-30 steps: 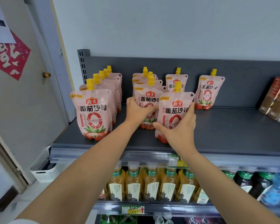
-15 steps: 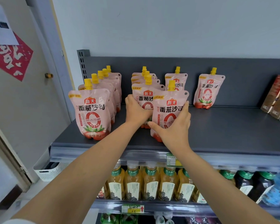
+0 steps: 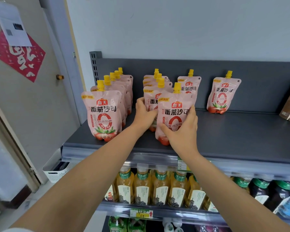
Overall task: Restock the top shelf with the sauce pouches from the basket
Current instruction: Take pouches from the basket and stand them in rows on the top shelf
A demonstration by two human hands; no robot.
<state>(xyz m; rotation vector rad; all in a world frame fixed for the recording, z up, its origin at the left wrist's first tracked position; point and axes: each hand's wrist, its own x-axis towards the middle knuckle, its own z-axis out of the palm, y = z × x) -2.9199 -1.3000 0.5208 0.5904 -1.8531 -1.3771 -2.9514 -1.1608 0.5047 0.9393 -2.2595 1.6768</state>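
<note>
Arms stretch forward to the top shelf [image 3: 233,136]. The right hand [image 3: 182,131] curls thumb and fingers round the front pouch [image 3: 174,111] standing there; the left hand [image 3: 144,113] grips the next pouch [image 3: 150,101] behind it.

Each sauce pouch [image 3: 104,113] carries the red brand mark 海天. Under it stands 番茄沙司 in big dark characters, with a yellow 非转基因 in the upper corner and a large red 0 crossed by 零添加. The tea bottles [image 3: 159,186] one shelf lower have green labels reading 东方树叶. The handwriting on the price tag [image 3: 141,213] is not legible.
</note>
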